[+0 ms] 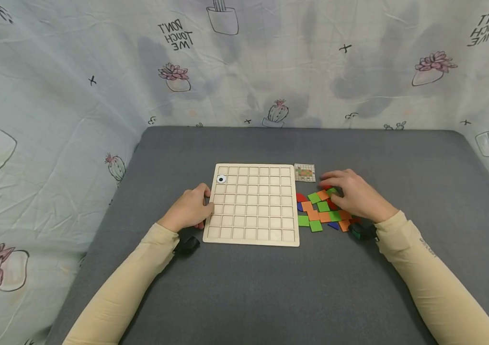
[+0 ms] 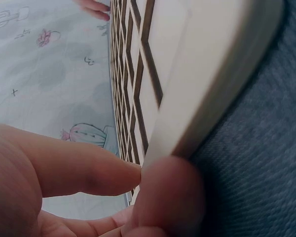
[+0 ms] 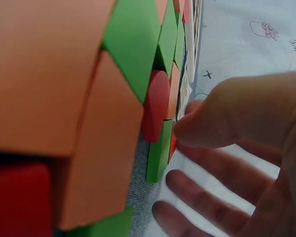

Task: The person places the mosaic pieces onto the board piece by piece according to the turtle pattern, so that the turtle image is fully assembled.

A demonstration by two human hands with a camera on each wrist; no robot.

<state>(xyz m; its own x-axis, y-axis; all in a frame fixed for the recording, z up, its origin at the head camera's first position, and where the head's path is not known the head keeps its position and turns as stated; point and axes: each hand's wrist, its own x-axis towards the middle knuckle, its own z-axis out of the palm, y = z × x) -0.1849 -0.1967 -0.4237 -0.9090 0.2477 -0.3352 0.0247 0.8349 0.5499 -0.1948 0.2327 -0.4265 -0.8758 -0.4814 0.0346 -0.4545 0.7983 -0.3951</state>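
Observation:
A square wooden grid board (image 1: 250, 206) lies flat on the table. My left hand (image 1: 189, 208) holds its left edge, and the left wrist view shows the thumb and a fingertip (image 2: 170, 192) meeting at the board's rim (image 2: 192, 79). In the upper left of the grid sits a round white eye piece (image 1: 221, 179) with a black centre. My right hand (image 1: 354, 194) hovers at the far side of a spread of flat coloured pieces (image 1: 324, 216). Its fingers are loosely spread, with the thumb (image 3: 207, 126) close to a green piece (image 3: 160, 153) and a red rounded piece (image 3: 157, 106).
Next to the board's upper right corner lies a small picture card (image 1: 305, 172) with a coloured grid pattern. Orange, green, red and blue pieces crowd the board's right edge. A grey cloth covers the table (image 1: 248, 297), and a printed curtain (image 1: 244, 62) hangs behind it.

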